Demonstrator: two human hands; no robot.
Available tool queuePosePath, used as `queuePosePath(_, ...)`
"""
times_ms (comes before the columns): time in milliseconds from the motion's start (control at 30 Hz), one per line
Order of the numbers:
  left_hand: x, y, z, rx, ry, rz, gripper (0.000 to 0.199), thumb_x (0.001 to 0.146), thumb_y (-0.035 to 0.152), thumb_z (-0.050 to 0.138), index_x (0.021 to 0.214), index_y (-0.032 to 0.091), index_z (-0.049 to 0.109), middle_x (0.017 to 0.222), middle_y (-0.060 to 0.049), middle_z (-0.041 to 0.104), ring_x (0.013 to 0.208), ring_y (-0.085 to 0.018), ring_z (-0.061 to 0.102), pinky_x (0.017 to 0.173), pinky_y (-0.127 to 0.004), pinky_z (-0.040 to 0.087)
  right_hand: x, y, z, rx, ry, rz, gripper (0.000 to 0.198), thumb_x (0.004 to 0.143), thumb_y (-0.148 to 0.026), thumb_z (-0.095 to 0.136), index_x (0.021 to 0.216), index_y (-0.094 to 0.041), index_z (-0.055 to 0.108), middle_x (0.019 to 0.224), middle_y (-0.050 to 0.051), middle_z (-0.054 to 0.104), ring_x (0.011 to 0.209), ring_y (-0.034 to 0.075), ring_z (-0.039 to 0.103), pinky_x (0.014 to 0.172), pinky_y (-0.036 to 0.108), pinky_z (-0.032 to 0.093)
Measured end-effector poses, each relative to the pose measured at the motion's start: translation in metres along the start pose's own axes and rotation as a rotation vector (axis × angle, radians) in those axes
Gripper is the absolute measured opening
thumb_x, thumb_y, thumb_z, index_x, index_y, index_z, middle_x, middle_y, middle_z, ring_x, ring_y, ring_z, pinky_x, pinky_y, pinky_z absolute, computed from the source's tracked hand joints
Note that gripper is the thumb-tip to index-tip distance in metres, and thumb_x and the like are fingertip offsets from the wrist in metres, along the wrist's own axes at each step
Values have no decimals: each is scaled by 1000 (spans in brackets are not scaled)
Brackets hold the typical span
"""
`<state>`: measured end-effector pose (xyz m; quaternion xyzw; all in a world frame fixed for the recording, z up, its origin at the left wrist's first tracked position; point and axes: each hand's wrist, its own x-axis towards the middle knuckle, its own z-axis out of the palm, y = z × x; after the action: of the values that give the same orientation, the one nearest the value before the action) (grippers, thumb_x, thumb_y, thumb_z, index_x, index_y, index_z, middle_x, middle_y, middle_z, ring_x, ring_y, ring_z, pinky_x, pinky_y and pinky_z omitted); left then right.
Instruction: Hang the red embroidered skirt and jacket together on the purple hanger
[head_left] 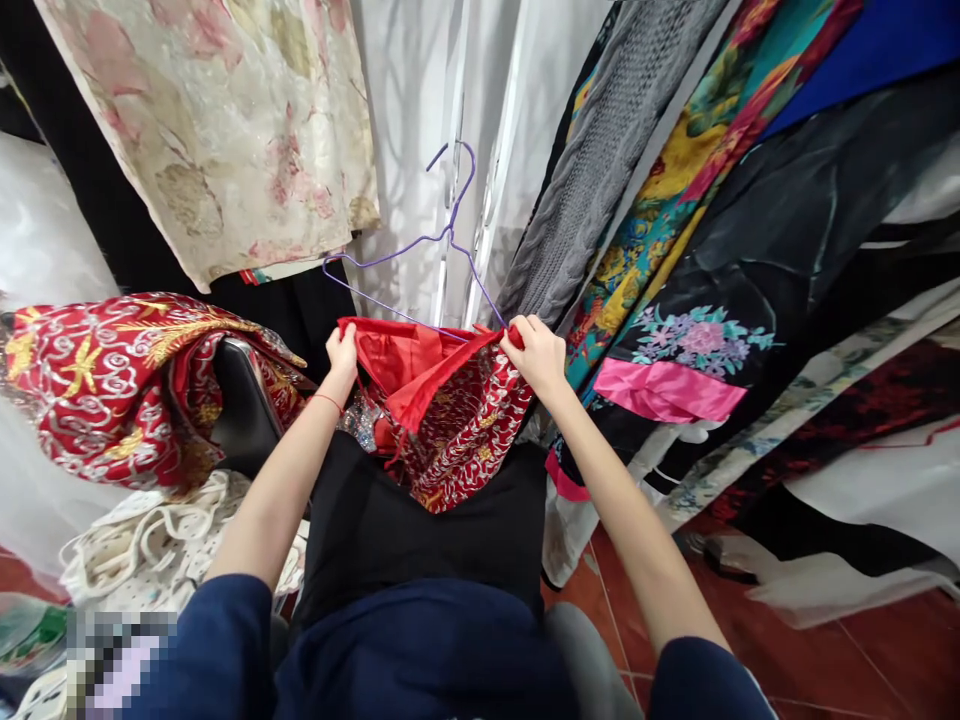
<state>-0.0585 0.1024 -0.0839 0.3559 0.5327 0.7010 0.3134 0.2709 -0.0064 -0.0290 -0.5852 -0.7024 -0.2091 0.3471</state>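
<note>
One purple hanger (451, 231), one held garment (472, 440)

light gleams on the pale floral cloth (240, 140), edges stretch, and pixelation blots the lower left.

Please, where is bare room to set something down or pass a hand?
Bare red floor tiles show between the navy right sleeve and white sheer fabric. Reaching through the purple wire hanger, above the red patterned garment, seems possible. Crowded: draped black chair, right-side hanging garments.

The red garment (446, 410) shows smooth, satiny cloth inside; the purple hanger (451, 231), glossy wire.
</note>
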Motion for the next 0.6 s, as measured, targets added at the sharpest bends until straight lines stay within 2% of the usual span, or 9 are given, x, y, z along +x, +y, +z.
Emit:
queuePosePath(133,38,38,17,-142,91,50,26,85,34,66,76,19,46,73,7,47,67,-7,46,69,-17,44,-1,17,-6,72,8,-23,15,95,-27,46,89,-22,59,90,6,66,83,21,60,63,28,37)
queuePosePath(233,58,62,23,-246,115,18,24,85,25,66,76,19,45,70,7,44,64,-8,45,66,-20,43,-1,21,-6,82,-30,-63,17,97,-27,44,89,-22,58,92,7,67,85,21,61,65,28,38)
queuePosePath(333,61,75,19,-201,161,-27,19,89,14,57,77,20,43,71,6,42,65,-9,45,68,-22,44,-1,18,-5,83,-45,-79,20,100,-29,42,92,-21,58,94,9,67,89,22,62,66,28,39)
queuePosePath(500,52,83,-1,-40,219,172,23,89,-7,43,86,16,46,84,3,48,82,-7,46,90,-22,42,-3,17,0,268,-40,-58,31,103,-43,36,96,-22,59,97,9,66,88,21,63,70,29,44)
queuePosePath(600,55,89,-7,-16,237,181,26,93,-7,33,87,14,47,86,1,50,88,-8,46,96,-25,40,-4,23,2,462,-16,-73,39,103,-52,37,95,-22,60,96,8,67,89,22,63,82,32,48)
